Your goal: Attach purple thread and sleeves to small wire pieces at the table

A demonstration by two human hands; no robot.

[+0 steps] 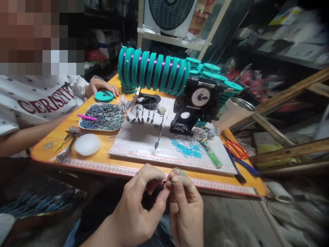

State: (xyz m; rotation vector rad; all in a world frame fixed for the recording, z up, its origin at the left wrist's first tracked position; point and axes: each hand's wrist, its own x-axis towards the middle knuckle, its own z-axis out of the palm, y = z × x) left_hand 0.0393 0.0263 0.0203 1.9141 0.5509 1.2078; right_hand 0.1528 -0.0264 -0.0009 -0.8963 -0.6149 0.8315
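Note:
My left hand (138, 202) and my right hand (186, 206) meet in front of the table's near edge, fingertips almost touching. Thumb and index finger of the right pinch something tiny, of which only a speck of blue shows. The left fingertips are closed too, and what they hold is hidden. Beyond them on a white board (136, 137) lie thin blue tubes (189, 149) and a heap of small silvery beads (186, 140). Dark sinkers (156, 145) hang on thin lines in front of a row of teal spools (154, 72) fixed to a black winding device (182, 120).
A tray of small sinkers (102, 116) with a pink pen (87, 117), and a white round lid (87, 144), stand on the left. Red-handled scissors (236, 149), blue-handled pliers (244, 166) and a tumbler (235, 113) are at right. Another person's hand (101, 85) rests near a teal spool.

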